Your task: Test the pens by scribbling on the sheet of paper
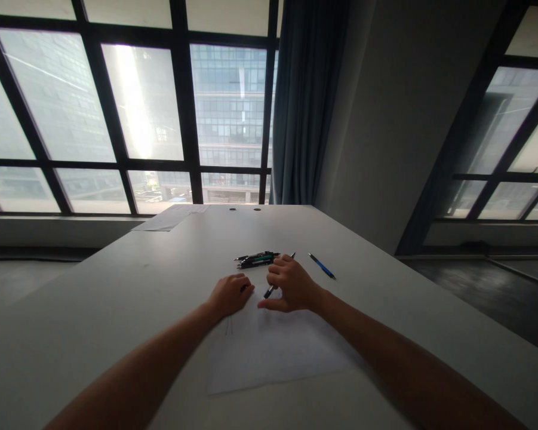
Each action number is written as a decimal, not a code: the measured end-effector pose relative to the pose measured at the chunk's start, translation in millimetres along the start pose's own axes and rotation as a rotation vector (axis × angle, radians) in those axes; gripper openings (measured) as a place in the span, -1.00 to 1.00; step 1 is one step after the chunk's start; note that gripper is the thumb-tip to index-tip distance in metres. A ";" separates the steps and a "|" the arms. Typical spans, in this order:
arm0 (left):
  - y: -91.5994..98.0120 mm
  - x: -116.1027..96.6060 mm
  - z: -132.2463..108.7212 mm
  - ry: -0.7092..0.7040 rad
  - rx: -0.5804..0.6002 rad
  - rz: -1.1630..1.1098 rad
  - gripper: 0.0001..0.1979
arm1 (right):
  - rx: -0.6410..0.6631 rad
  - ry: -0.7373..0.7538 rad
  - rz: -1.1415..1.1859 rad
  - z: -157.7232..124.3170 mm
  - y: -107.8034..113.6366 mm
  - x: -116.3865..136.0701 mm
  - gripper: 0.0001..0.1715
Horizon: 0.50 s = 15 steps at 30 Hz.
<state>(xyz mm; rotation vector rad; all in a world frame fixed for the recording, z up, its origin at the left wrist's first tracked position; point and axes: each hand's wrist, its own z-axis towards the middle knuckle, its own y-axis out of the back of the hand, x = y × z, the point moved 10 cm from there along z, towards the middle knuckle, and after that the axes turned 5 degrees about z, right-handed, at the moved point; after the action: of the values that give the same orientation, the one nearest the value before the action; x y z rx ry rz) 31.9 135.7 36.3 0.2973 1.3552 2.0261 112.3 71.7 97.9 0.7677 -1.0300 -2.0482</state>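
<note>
My right hand [293,283] is closed around a pen [269,291], above the upper part of a white sheet of paper [277,352]. One end of this pen points down toward my thumb; the other pokes out past my fingers. On the sheet's upper left edge rests my left hand [230,294], its fingers curled in with nothing visible in them. A few thin dark strokes mark the paper just below that hand. Beyond both hands lies a small pile of dark pens [256,259], and a blue pen [322,266] lies apart to the right.
The long white table [197,251] stretches away toward large windows. More papers [168,218] lie at its far left corner, and two dark round holes sit near the far edge. A blue-grey curtain [307,107] hangs beside the wall.
</note>
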 end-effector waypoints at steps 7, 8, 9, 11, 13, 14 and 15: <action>-0.1 -0.8 0.4 0.001 0.007 0.012 -0.72 | 0.000 -0.019 0.018 -0.7 -0.9 -2.8 -0.43; -0.2 -0.7 0.4 0.000 0.007 0.013 -0.72 | 0.002 -0.020 0.024 -0.8 -1.0 -2.8 -0.42; -0.4 -0.5 0.5 -0.002 0.008 0.013 -0.72 | 0.004 -0.025 0.028 -0.8 -1.3 -3.2 -0.42; -0.9 0.0 0.5 -0.004 0.007 0.012 -0.72 | 0.013 -0.033 0.034 -0.5 -2.0 -3.7 -0.40; -1.9 0.7 0.6 -0.004 0.009 0.005 -0.73 | 0.015 -0.039 0.039 0.0 -1.5 -4.5 -0.40; -2.4 1.2 0.6 -0.002 0.009 0.002 -0.73 | 0.011 -0.050 0.041 0.3 -0.4 -6.1 -0.40; -2.9 1.5 0.6 0.000 0.010 0.001 -0.72 | 0.007 -0.071 0.042 0.5 1.2 -9.2 -0.41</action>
<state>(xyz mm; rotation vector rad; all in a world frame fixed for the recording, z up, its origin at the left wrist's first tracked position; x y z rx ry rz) 32.2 137.8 33.8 0.3019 1.3661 2.0204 117.6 78.7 100.8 0.6756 -1.0841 -2.0497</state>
